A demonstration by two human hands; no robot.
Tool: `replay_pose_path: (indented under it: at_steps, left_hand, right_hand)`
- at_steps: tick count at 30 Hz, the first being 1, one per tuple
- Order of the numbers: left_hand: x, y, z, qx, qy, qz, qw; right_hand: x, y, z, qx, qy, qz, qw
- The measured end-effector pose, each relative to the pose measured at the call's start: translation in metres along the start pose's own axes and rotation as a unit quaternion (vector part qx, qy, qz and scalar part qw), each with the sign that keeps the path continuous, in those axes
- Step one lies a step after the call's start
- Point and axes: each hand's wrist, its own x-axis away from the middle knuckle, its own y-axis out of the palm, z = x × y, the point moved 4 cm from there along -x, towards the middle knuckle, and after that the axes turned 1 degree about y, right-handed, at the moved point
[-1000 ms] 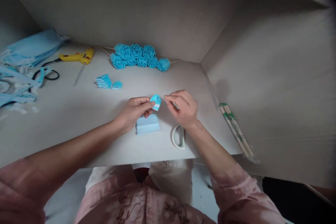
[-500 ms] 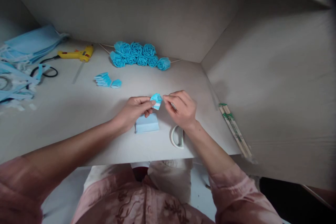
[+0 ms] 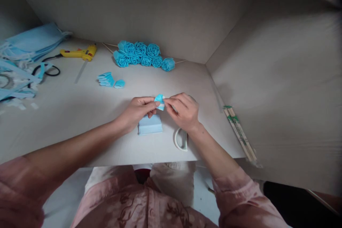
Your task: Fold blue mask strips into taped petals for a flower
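My left hand [image 3: 143, 108] pinches a small folded blue fabric piece [image 3: 159, 99] between thumb and fingers; a white strip crosses its lower part. My right hand [image 3: 183, 110] is closed, with thumb and forefinger pinched at the piece's right edge. Whatever lies between those fingertips is too small to make out. Just below my left fingers, a folded light-blue pad [image 3: 150, 125] lies on the table. A white D-shaped ring [image 3: 176, 139] rests near my right wrist.
Several blue fabric roses [image 3: 140, 55] on sticks line the back. Cut blue petals [image 3: 106, 79] lie left of centre. A yellow glue gun [image 3: 80, 53], blue masks [image 3: 34, 41] and scraps [image 3: 16, 85] occupy the left. Wrapped wooden sticks [image 3: 240, 133] lie along the right wall.
My right fingertips have moved slightly left, closing the small gap to the blue piece's edge. My left hand keeps its hold. The whole view has shifted a little.
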Motion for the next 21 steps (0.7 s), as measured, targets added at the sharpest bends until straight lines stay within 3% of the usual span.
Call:
replay_pose_path:
  at_steps: [6, 16, 21]
  left_hand:
    - [-0.0018, -0.0010, -0.0031, 0.031, -0.012, 0.002, 0.999]
    - [-0.0014, 0.0020, -0.0040, 0.088, -0.020, -0.017, 0.996]
    - [-0.0033, -0.0006, -0.0026, 0.092, -0.017, -0.010, 0.996]
  right_hand:
    - [0.0004, 0.0031, 0.0021, 0.007, 0.029, -0.037, 0.999]
    - [-0.0002, 0.0027, 0.0013, -0.055, 0.019, -0.054, 0.997]
    - [0.0019, 0.0039, 0.0071, -0.123, 0.114, -0.069, 0.983]
